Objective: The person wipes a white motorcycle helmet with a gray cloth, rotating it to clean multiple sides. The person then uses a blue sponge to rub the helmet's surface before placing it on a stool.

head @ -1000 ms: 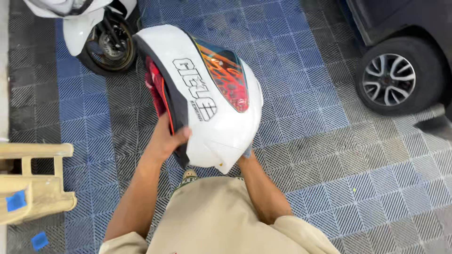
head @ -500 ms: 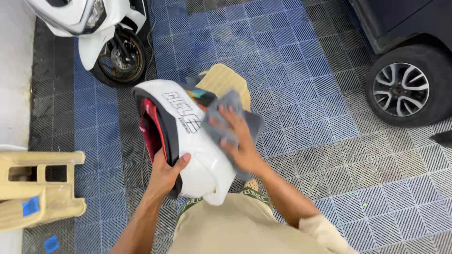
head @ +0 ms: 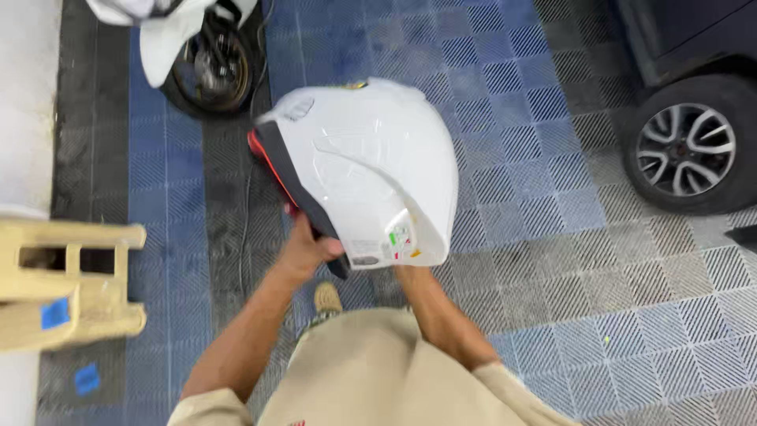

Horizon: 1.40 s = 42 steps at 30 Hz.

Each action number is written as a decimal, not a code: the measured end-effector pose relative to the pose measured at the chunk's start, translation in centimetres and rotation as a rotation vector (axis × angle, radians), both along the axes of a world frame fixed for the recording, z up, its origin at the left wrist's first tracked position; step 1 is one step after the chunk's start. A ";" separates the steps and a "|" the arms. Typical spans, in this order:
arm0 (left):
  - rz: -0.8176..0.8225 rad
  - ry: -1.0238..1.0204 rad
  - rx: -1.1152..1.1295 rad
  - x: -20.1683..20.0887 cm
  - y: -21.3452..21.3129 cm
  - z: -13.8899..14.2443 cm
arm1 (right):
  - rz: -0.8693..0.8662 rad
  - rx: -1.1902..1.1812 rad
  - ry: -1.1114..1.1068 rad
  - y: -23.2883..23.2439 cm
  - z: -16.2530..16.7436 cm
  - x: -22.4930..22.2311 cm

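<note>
- Since half a second ago, the helmet (head: 371,170) has turned in my hands: the side with the lettering and coloured pattern no longer faces me, and now I see its plain white shell with a few small stickers near the lower edge. The grey cloth that my right hand pressed on it is out of sight.
- Left hand (head: 303,251) grips the dark lower rim of the helmet from below, fingers curled around the edge beside the red lining.
- Right hand is hidden behind the helmet; only the forearm (head: 441,315) shows, rising to the shell's underside, so I cannot tell whether it is closed or open.
- Helmet sits in the middle of the frame, held up in the air above the tiled floor (head: 552,260), in front of my beige clothing.
- Scooter (head: 197,47) with its front wheel stands at the upper left.
- Car wheel (head: 686,150) is at the right edge.
- Beige plastic stool (head: 71,284) lies at the left edge, with a blue tape patch on it.
</note>
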<state>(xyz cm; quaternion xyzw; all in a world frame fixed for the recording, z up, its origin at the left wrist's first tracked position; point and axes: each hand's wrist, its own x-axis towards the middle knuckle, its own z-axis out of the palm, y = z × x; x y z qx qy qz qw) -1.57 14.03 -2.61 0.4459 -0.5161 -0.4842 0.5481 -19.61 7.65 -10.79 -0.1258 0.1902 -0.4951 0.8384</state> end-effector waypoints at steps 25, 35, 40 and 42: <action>0.024 0.346 0.358 0.7 -0.6 -3.5 | 0.643 -1.316 1.725 -5.5 18.1 7.5; 0.161 1.042 0.402 -0.5 -4.9 -0.3 | -0.432 -1.129 1.800 8.4 7.8 2.2; 0.162 0.832 0.309 -0.6 -2.7 2.2 | -0.548 -0.988 1.403 6.0 8.2 -0.6; 0.075 0.802 0.277 -0.6 -2.1 3.4 | -0.425 -0.974 1.112 2.5 9.6 -4.0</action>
